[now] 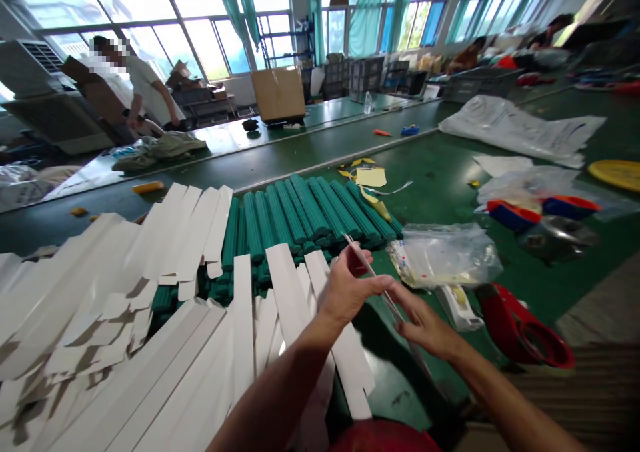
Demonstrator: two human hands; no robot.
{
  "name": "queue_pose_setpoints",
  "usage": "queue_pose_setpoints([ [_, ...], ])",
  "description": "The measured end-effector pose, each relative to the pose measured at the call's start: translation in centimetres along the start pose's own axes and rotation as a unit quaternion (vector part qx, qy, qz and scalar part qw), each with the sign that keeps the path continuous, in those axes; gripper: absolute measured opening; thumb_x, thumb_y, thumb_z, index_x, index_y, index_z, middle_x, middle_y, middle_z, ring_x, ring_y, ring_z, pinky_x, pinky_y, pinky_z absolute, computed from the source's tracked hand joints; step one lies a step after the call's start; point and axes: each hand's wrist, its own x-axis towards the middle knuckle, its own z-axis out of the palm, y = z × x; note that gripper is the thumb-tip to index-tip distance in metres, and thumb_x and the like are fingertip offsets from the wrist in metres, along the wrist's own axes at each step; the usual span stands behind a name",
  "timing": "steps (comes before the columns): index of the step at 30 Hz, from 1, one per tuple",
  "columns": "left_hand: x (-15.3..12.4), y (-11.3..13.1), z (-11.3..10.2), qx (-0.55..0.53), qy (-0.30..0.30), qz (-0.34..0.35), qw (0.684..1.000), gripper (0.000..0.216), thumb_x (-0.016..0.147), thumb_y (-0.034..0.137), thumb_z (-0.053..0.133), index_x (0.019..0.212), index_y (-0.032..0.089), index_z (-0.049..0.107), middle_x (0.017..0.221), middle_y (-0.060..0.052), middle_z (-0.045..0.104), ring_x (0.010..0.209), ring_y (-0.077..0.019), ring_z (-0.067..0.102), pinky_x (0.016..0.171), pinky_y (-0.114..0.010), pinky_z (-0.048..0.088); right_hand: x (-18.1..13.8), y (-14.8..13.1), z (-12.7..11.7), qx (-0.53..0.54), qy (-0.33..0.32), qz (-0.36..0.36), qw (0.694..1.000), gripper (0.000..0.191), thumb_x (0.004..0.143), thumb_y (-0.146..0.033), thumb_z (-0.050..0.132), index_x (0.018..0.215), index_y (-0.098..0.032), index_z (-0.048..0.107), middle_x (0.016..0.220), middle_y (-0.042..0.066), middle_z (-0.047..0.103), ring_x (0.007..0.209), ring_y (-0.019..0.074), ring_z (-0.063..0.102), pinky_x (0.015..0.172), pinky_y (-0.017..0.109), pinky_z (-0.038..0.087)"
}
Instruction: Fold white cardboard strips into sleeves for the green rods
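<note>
Both of my hands hold a thin white flattened carton (389, 300), seen nearly edge-on and slanting down to the right. My left hand (346, 282) grips its upper part between thumb and fingers. Lower down, my right hand (423, 319) pinches it. Beneath and left of my hands lie long white cartons (243, 315), loosely heaped, some with open end flaps. Just beyond them is a stack of ribbed green rods (305, 205), side by side in layers. More white cartons (193, 222) rest on the stack's left end.
Right of my hands are a clear plastic bag (450, 255), a white tape dispenser (459, 309) and a red tape dispenser (520, 332). Large plastic sheeting (520, 129) lies farther back on the green table (440, 169). A person (150, 92) stands across at the left; others are at far right.
</note>
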Motion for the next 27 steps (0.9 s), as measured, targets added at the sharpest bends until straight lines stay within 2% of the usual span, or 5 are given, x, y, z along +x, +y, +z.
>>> queue_pose_setpoints([
  [7, -0.6, 3.2, 0.0, 0.04, 0.03, 0.03, 0.998, 0.079, 0.045, 0.032, 0.094, 0.115, 0.017, 0.06, 0.106, -0.01, 0.071, 0.097, -0.0251, 0.07, 0.083, -0.036, 0.059, 2.3, -2.0, 3.8, 0.003, 0.08, 0.043, 0.996, 0.056, 0.081, -0.052, 0.064, 0.123, -0.016, 0.055, 0.122, 0.014, 0.064, 0.114, 0.0327, 0.06, 0.099, 0.048, 0.047],
  [13, -0.4, 4.2, -0.2, 0.138, 0.079, 0.025, 0.987, 0.028, 0.067, 0.039, 0.079, 0.078, 0.014, 0.07, 0.075, -0.004, 0.07, 0.064, -0.0152, 0.062, 0.055, -0.024, 0.05, 3.5, -0.7, 3.8, -0.005, 0.184, 0.087, 0.979, 0.064, 0.063, -0.061, 0.075, 0.103, -0.013, 0.062, 0.089, 0.009, 0.07, 0.079, 0.0273, 0.063, 0.068, 0.037, 0.052],
  [19, 0.8, 5.4, -1.7, 0.041, 0.091, 0.052, 0.994, 0.029, 0.065, 0.038, 0.082, 0.078, 0.015, 0.071, 0.075, -0.001, 0.068, 0.064, -0.0123, 0.058, 0.055, -0.021, 0.047, 1.9, 1.8, 2.9, -0.02, 0.121, 0.069, 0.99, 0.074, 0.057, -0.064, 0.075, 0.11, -0.014, 0.063, 0.093, 0.007, 0.071, 0.08, 0.0269, 0.064, 0.067, 0.034, 0.051],
  [24, 1.7, 3.6, -1.4, -0.011, -0.006, 0.036, 0.999, 0.04, 0.061, 0.046, 0.086, 0.069, 0.012, 0.065, 0.064, 0.001, 0.061, 0.057, -0.0098, 0.053, 0.055, -0.021, 0.045, 1.8, 5.9, 3.9, -0.152, 0.28, 0.164, 0.934, 0.062, 0.056, -0.066, 0.073, 0.094, -0.017, 0.064, 0.081, 0.009, 0.071, 0.074, 0.0285, 0.066, 0.063, 0.036, 0.051],
  [27, 2.1, 2.3, 0.1, -0.076, 0.017, 0.044, 0.996, 0.052, 0.064, 0.057, 0.081, 0.089, 0.014, 0.065, 0.08, -0.003, 0.067, 0.072, -0.0148, 0.061, 0.07, -0.026, 0.051, 3.3, 7.8, 4.5, -0.209, 0.366, 0.136, 0.897, 0.067, 0.058, -0.074, 0.067, 0.092, -0.016, 0.061, 0.081, 0.012, 0.069, 0.075, 0.0307, 0.066, 0.066, 0.041, 0.052],
])
